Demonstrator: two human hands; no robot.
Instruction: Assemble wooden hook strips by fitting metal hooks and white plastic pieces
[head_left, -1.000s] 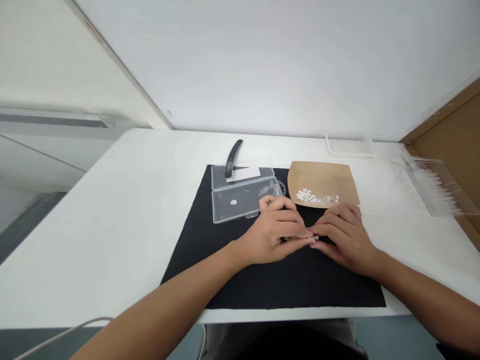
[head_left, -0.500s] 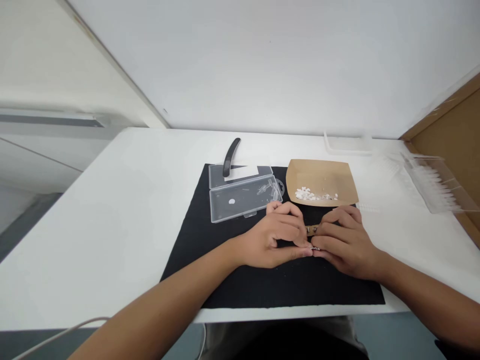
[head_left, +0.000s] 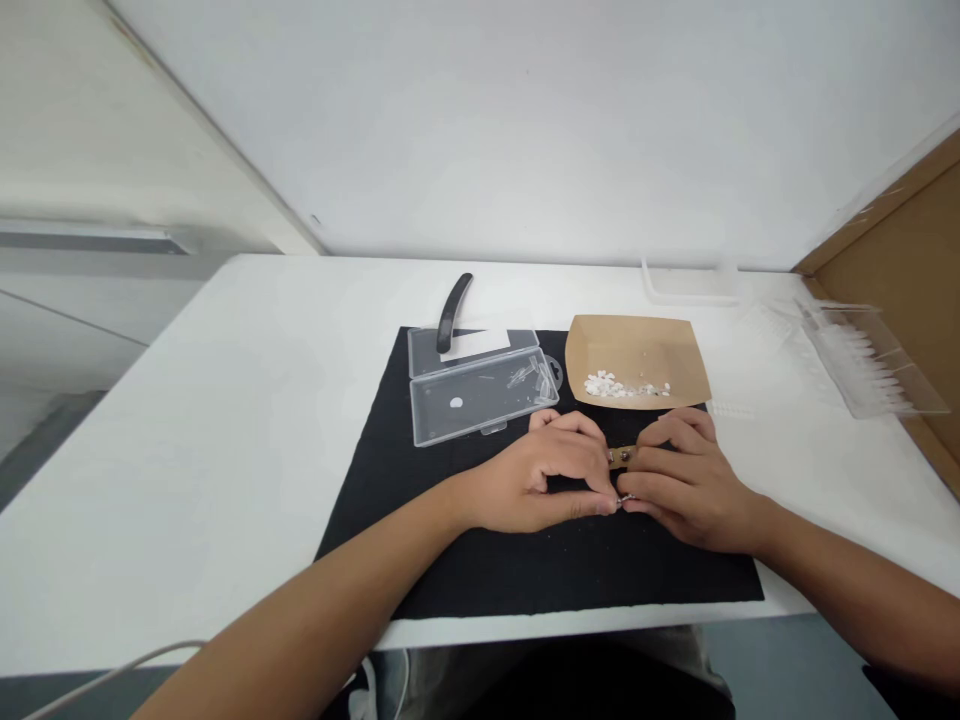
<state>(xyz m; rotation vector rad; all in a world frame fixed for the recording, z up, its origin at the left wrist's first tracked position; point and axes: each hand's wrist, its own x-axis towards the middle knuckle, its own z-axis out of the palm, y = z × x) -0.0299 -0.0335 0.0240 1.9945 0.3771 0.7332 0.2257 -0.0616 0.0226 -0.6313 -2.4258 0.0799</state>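
My left hand (head_left: 551, 475) and my right hand (head_left: 686, 485) meet low over the black mat (head_left: 510, 575). Thumb and fingertips of both are closed in a pinch on a small shiny piece (head_left: 625, 498), mostly covered by the fingers, so its kind does not show. Just beyond the pinch, a narrow tan strip (head_left: 619, 457) with small metallic bits on it shows between the hands; its ends are hidden behind the fingers. Ahead of the hands lies a brown paper tray (head_left: 637, 345) with small white pieces (head_left: 600, 385) in it.
An open clear plastic case (head_left: 450, 428) lies left of the tray, with a white disc and clear slivers inside. A dark curved file (head_left: 453, 315) and a white card (head_left: 480, 344) rest on its lid. Clear plastic boxes (head_left: 874, 370) stand at the right, before a brown panel (head_left: 900, 240).
The view has shifted slightly. Both hands keep their pinch in nearly the same place, with only slight finger movement at the shiny piece.
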